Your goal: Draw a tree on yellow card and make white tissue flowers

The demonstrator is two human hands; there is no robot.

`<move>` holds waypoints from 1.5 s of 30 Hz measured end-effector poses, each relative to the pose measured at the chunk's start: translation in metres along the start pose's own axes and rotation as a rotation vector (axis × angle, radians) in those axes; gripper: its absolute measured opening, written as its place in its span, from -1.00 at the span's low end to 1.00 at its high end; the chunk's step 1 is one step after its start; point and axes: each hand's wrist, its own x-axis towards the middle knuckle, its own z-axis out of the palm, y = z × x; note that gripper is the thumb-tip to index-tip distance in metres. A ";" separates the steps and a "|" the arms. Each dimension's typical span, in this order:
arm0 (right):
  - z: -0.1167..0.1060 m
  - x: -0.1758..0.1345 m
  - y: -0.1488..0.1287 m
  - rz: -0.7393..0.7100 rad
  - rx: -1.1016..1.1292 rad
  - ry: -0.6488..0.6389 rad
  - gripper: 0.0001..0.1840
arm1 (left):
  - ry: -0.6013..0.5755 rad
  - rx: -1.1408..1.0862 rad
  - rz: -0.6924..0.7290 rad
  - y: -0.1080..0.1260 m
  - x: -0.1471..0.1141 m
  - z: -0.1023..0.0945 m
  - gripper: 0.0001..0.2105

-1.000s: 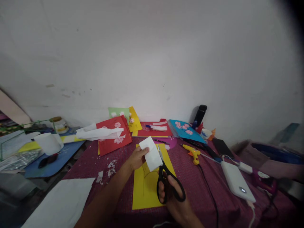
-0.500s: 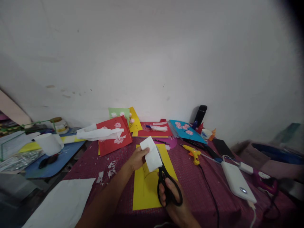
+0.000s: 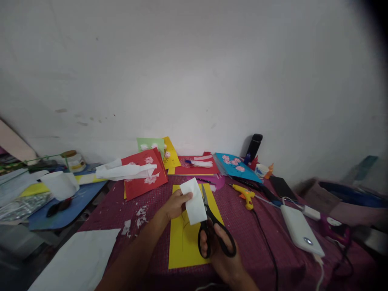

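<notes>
Between the thumb and fingers of my left hand (image 3: 177, 204) is a folded piece of white tissue paper (image 3: 194, 204), held up over the yellow sheet. My right hand (image 3: 224, 254) grips black-handled scissors (image 3: 209, 214) by their finger loops. The handles are spread, and a blade shows along the tissue's right edge. Whether the other blade lies behind the tissue I cannot tell. Beneath both hands the yellow card (image 3: 188, 250) lies flat, with thin pencil lines on it.
White paper scraps (image 3: 141, 216) and a large white sheet (image 3: 79, 258) lie to the left. Red cards with paper blossoms (image 3: 145, 182) stand behind. On the right are a yellow glue gun (image 3: 244, 194) with its cord, a blue card (image 3: 239, 165) and a white power bank (image 3: 301, 230).
The scissors' handles have spread wider, and a blade now shows beside the tissue's right edge. The tissue has shifted slightly down in the left hand.
</notes>
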 end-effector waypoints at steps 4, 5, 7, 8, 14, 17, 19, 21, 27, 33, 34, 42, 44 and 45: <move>0.000 0.004 0.000 -0.021 -0.018 -0.010 -0.72 | -0.014 0.021 -0.008 -0.002 -0.002 0.001 -0.66; 0.001 0.005 0.000 -0.026 -0.022 -0.009 -0.72 | -0.018 0.029 -0.011 -0.002 -0.002 0.002 -0.65; 0.001 0.006 0.000 -0.036 -0.039 -0.006 -0.73 | -0.029 0.041 -0.014 -0.003 -0.002 0.002 -0.63; 0.001 0.006 0.000 -0.040 -0.049 -0.001 -0.73 | -0.034 0.045 -0.014 -0.003 -0.003 0.002 -0.62; 0.006 0.005 0.000 -0.081 -0.114 0.044 -0.70 | -0.025 0.044 -0.011 -0.004 -0.002 0.002 -0.59; 0.007 0.005 0.001 -0.105 -0.148 0.062 -0.69 | -0.019 0.041 -0.015 -0.005 -0.001 0.000 -0.60; 0.006 0.005 0.003 -0.118 -0.167 0.080 -0.69 | -0.015 0.044 -0.017 -0.005 -0.001 0.000 -0.61; 0.004 0.006 0.004 -0.132 -0.186 0.083 -0.69 | -0.019 0.048 -0.014 -0.004 -0.001 0.001 -0.62; -0.002 0.006 0.003 -0.091 -0.101 0.062 -0.70 | -0.051 0.066 -0.007 -0.004 -0.002 0.001 -0.62; 0.002 0.010 -0.002 -0.065 0.013 0.010 -0.67 | -0.112 0.147 -0.052 -0.008 -0.004 0.000 -0.64; 0.003 0.011 -0.002 -0.069 0.018 0.012 -0.67 | -0.118 0.154 -0.063 -0.008 -0.005 0.000 -0.64; 0.005 0.014 0.002 -0.142 -0.040 0.042 -0.71 | -0.123 0.137 -0.056 -0.010 -0.005 0.002 -0.62; 0.006 0.015 0.003 -0.160 -0.082 0.063 -0.71 | -0.121 0.142 -0.049 -0.011 -0.005 0.001 -0.60; 0.006 0.015 0.003 -0.167 -0.107 0.078 -0.71 | -0.122 0.146 -0.045 -0.011 -0.004 0.000 -0.59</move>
